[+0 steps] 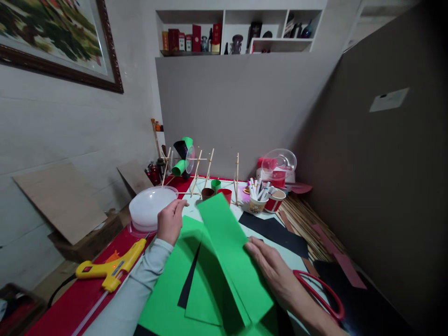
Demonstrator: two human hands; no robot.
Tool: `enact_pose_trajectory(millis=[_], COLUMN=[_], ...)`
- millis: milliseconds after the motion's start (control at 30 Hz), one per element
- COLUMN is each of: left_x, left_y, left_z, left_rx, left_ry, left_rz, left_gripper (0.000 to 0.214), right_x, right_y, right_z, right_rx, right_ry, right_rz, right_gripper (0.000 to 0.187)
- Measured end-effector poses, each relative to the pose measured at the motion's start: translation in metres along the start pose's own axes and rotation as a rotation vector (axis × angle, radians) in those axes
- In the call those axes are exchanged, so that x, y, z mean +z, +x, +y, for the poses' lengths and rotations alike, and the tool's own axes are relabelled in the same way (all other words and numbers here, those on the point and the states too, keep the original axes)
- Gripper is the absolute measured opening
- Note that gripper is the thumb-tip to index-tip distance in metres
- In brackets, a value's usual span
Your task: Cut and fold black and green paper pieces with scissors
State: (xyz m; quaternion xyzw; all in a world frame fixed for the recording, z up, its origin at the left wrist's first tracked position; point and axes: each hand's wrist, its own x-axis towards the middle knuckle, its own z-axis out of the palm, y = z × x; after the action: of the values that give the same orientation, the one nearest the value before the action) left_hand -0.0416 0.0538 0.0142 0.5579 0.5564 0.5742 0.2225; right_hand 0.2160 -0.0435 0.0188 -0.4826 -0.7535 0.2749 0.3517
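A long strip of green paper (231,252) lies slanted over a stack of green sheets (168,294), with a black paper sliver (189,280) between them. My right hand (273,270) rests flat on the strip's right edge, fingers stretched out. My left hand (171,219) is curled at the top left corner of the green sheets, fingers bent together near the strip's far end; what it pinches, if anything, is hidden.
A yellow glue gun (112,267) lies at left on the red mat. Red-handled scissors (322,294) lie at right. Stacked white plastic bowls (150,207), small paper cups (217,189), a stick frame (203,172), a marker cup (257,198) and black paper (276,231) sit beyond.
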Motion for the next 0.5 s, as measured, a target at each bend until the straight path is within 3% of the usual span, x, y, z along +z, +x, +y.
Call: enact_pose_trajectory(millis=[67,133,200,300,367,500], left_x=[0.006,0.019,0.035,0.054,0.06,0.06], left_y=[-0.007,-0.024,-0.045,-0.075,-0.085,-0.088], left_z=[0.004,0.012,0.02,0.03,0.033,0.037], left_rx=[-0.097,-0.199,-0.3,-0.444,-0.522,-0.626], left_ry=[-0.133,-0.279,-0.413,-0.557,-0.622,-0.721], left_rz=[-0.04,-0.161,-0.328,-0.479,-0.5,-0.413], left_gripper=[0.033,0.043,0.048,0.042,0.04,0.05], right_x=[0.001,0.004,0.01,0.023,0.032,0.039], right_y=[0.005,0.009,0.01,0.008,0.005,-0.001], right_z=[0.002,0.007,0.012,0.017,0.018,0.014], right_rx=[0.024,0.037,0.045,0.042,0.042,0.062], right_ry=[0.111,0.161,0.147,0.106,0.093,0.07], right_rz=[0.177,0.274,0.318,0.317,0.294,0.258], right_gripper=[0.047,0.047,0.045,0.043,0.041,0.036])
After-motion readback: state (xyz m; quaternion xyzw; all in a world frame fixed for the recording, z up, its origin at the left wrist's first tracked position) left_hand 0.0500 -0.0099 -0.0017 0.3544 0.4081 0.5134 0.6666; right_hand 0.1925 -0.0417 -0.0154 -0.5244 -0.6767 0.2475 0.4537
